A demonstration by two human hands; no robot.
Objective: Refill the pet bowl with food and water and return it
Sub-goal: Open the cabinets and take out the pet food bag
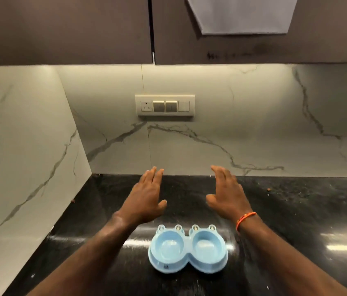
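From my seat I counted one pet bowl (188, 248) — a single pale blue plastic piece with two round wells side by side, and four small knobs along its far rim, two behind each well. Both wells looked dry and bare of food, though glare made the left one harder to read. The bowl sat flat on the black countertop (296, 210), near the front edge, well short of the marble backsplash (211, 146). Its long axis ran left to right across my view, with the knobbed edge pointing away toward the wall and the smooth edge toward me. Two hands were in view, and neither touched the bowl. The left hand (147, 199) hovered above the counter beyond the bowl's left well, fingers straight and together, thumb spread, palm down. The right hand (226, 193) hovered beyond the right well, likewise flat and relaxed, fingers extended toward the wall — holding nothing. The bowl lay nearer to me than both palms, under the gap between the two forearms. One orange band (245, 220) circled the right wrist. On the backsplash I saw one switch plate (165, 105) with a socket and three switches. Above it hung two dark cabinet doors (61, 28), and one white cloth (241, 13) draped over the right one.
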